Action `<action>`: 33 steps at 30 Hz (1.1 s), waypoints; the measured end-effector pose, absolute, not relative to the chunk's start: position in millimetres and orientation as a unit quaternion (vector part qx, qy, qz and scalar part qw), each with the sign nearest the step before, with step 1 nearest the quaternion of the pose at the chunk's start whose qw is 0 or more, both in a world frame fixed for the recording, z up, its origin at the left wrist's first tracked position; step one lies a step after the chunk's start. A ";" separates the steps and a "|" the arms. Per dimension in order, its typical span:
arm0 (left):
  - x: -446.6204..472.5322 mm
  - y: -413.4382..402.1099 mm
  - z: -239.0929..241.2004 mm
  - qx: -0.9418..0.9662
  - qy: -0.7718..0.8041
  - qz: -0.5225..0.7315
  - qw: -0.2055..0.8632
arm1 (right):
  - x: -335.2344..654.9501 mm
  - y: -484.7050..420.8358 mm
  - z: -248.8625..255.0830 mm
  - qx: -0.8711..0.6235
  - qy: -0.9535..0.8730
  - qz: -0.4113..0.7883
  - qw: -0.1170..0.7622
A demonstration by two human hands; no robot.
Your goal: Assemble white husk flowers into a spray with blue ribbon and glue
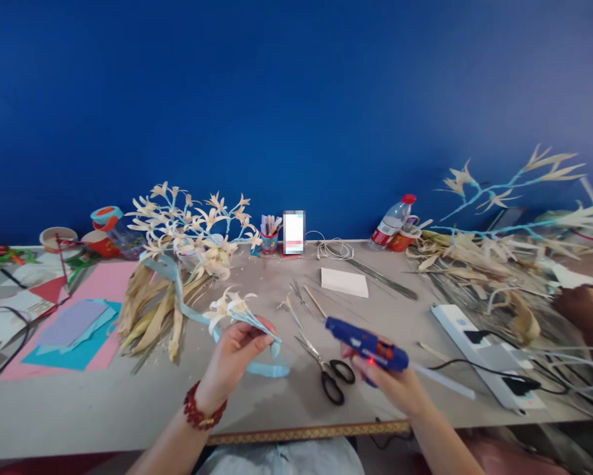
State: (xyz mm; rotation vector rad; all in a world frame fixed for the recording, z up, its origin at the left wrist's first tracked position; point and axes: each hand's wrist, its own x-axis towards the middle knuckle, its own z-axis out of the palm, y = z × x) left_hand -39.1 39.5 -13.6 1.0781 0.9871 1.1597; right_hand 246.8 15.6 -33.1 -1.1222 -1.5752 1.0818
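Item: flower (234, 305), cream petals on blue stems. Location: in your left hand (249, 340), above the counter (256, 412), left of the scissors. Hand state: your thumb and fingers are pinched together on the stems.

Item: glue gun (368, 346), blue. Hand state: your right hand (375, 369) is wrapped round the grip. Red light lit; nozzle towards your left hand, apart from the flower; pale glue stick (444, 382) out at the rear.

Item: ribbon (269, 371), light blue, lying below your left hand.

Hazards, as judged:
- Burn to your left fingers, if the nozzle is hot and swings nearer.
- Stray glue on the ribbon, if the nozzle drips as it crosses.
- Bent or crushed petals, if your pinch slips or tightens.
- A jerk of the gun, should the black cord (447, 363) from the power strip (479, 366) prove to be its own and catch; its far end is hidden by your arm.
- A nick or a snag from the scissors (322, 363), lying between your hands, if a wrist drops low.

Markings: bottle (391, 223), red label with white marks, too small to read. Gun, pale mark on the barrel, illegible. Phone (293, 233), screen blurred out. No brand can be read.
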 end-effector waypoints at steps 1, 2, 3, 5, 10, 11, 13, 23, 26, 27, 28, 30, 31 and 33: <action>-38.5 39.7 -13.8 0.466 0.426 0.500 0.592 | 237.5 7.5 -28.1 -0.446 -0.659 0.409 0.446; -37.8 39.7 -13.7 0.469 0.426 0.501 0.590 | 229.5 1.4 -22.9 -0.438 -0.688 0.373 0.443; -37.1 39.5 -13.2 0.471 0.426 0.501 0.587 | 222.9 -2.6 -17.7 -0.434 -0.716 0.346 0.423; -35.7 38.6 -11.4 0.475 0.427 0.501 0.584 | 213.8 -6.0 -8.1 -0.438 -0.750 0.309 0.388; -33.5 36.1 -4.6 0.479 0.435 0.501 0.575 | 205.5 -4.8 3.6 -0.428 -0.781 0.266 0.368; -33.2 35.8 -3.6 0.479 0.437 0.500 0.574 | 204.8 -4.9 4.1 -0.424 -0.785 0.258 0.370; -32.7 35.6 -2.3 0.480 0.440 0.501 0.570 | 203.6 -5.5 4.3 -0.416 -0.793 0.242 0.375; -32.6 36.4 -0.6 0.499 0.444 0.496 0.555 | 200.2 -4.6 2.0 -0.407 -0.810 0.231 0.354; -32.7 36.2 0.4 0.499 0.445 0.497 0.554 | 200.8 -4.7 -0.7 -0.404 -0.812 0.217 0.360; -32.7 36.1 0.6 0.498 0.445 0.497 0.554 | 201.1 -4.8 -1.7 -0.403 -0.813 0.215 0.361; -32.7 35.9 0.6 0.497 0.445 0.498 0.555 | 201.2 -5.0 -2.7 -0.402 -0.813 0.214 0.361; -33.0 35.6 0.3 0.494 0.445 0.498 0.557 | 201.3 -5.2 -4.4 -0.404 -0.813 0.215 0.360; -33.2 35.5 0.1 0.492 0.446 0.498 0.557 | 201.2 -5.2 -4.9 -0.405 -0.813 0.217 0.358; -34.0 35.4 -0.3 0.492 0.449 0.496 0.557 | 200.8 -5.4 -5.0 -0.407 -0.812 0.224 0.352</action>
